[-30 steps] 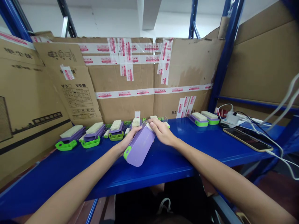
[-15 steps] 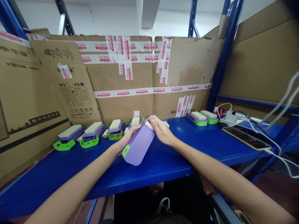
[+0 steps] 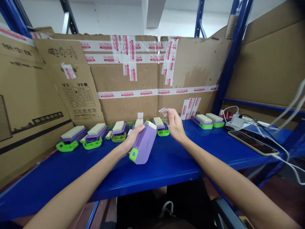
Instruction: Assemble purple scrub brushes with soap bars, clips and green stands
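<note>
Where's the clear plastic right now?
In the head view, the clear plastic is pinched in the right hand, above and right of the purple item in the left hand.

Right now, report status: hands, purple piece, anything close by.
Left hand gripping purple-and-green case. Right hand pinching clear plastic, apart from case. Brush-topped units lined up behind.

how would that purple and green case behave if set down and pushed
The case is probably stiff, as its edges look straight in the left hand. It seems unlikely to roll, given its broad flat face, which looks smooth and might slip.
</note>
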`<move>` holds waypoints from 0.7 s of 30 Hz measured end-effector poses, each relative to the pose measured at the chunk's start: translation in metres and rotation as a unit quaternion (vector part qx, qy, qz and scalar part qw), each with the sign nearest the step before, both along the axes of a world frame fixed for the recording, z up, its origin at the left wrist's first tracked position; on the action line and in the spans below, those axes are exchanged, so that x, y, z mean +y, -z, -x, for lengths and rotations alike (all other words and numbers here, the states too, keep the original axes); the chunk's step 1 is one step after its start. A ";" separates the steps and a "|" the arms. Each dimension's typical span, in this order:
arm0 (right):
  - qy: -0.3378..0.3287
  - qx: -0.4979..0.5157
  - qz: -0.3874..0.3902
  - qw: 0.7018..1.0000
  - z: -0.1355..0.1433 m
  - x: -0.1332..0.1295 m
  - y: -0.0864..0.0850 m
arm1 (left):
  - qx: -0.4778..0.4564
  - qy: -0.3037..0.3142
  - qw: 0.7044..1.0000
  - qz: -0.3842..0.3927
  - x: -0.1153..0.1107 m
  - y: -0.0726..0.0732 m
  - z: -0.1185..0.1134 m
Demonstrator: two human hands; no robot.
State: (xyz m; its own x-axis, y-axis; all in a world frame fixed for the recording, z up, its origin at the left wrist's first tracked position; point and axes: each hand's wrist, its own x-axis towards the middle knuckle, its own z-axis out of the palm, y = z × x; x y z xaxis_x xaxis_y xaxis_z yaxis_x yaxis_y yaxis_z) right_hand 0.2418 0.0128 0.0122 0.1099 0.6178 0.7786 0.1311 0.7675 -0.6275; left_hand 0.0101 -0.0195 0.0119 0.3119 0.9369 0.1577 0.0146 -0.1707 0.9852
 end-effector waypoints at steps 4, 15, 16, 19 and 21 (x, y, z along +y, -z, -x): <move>-0.007 -0.063 0.008 0.998 0.006 -0.005 0.004 | 0.086 -0.112 0.957 -0.252 0.002 0.002 0.001; -0.048 -0.086 -0.001 0.995 0.016 -0.019 0.005 | 0.279 -0.172 0.837 -0.439 -0.011 0.000 -0.001; -0.045 -0.091 0.000 0.995 0.015 -0.019 0.004 | 0.290 -0.172 0.830 -0.444 -0.011 0.001 -0.001; -0.037 -0.134 -0.006 0.990 0.014 -0.020 0.003 | 0.309 -0.175 0.819 -0.451 -0.009 0.003 -0.002; -0.026 -0.163 -0.019 0.986 0.015 -0.019 0.003 | 0.313 -0.179 0.818 -0.448 -0.008 0.004 -0.002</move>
State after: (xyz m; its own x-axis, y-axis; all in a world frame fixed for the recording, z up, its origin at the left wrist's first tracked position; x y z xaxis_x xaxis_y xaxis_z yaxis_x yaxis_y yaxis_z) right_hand 0.2269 -0.0060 0.0089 -0.1818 0.5850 0.7904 0.2803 0.8013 -0.5286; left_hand 0.0126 -0.0276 0.0076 0.3260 0.5819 0.7451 0.6754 -0.6948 0.2471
